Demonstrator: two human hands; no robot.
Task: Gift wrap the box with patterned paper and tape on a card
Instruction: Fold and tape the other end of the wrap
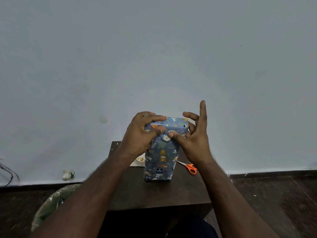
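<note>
A small dark brown table [159, 194] stands against a plain pale grey wall [154, 48], on a dark wooden floor [274, 203] with a dark skirting strip along the wall's foot. Left of the table a crumpled clear plastic bag [51, 201] with something green inside lies on the floor, a small white object [67, 175] sits at the wall's base, and some cables [8, 170] show at the far left edge.

The box [161, 152] stands upright on the middle of the table, its long axis vertical, one narrow end on the tabletop and the other pointing up. It is fully covered in blue paper printed with small cartoon animals, leaves and other bits in orange, green and white. At the top end the paper is folded into flaps, and a pointed triangular flap [165, 137] hangs down over the near face.

The left hand [140, 134] grips the upper left corner of the box, fingers curled over the top edge and thumb pressing just beside the flap. The right hand [190, 136] presses its thumb on the flap's right side; its other fingers are spread and loosely bent behind the box's upper right corner, one finger pointing straight up.

Orange-handled scissors [188, 167] lie on the table right of the box. A pale card [139, 160] peeks out behind the box on the left, partly hidden by the left wrist.
</note>
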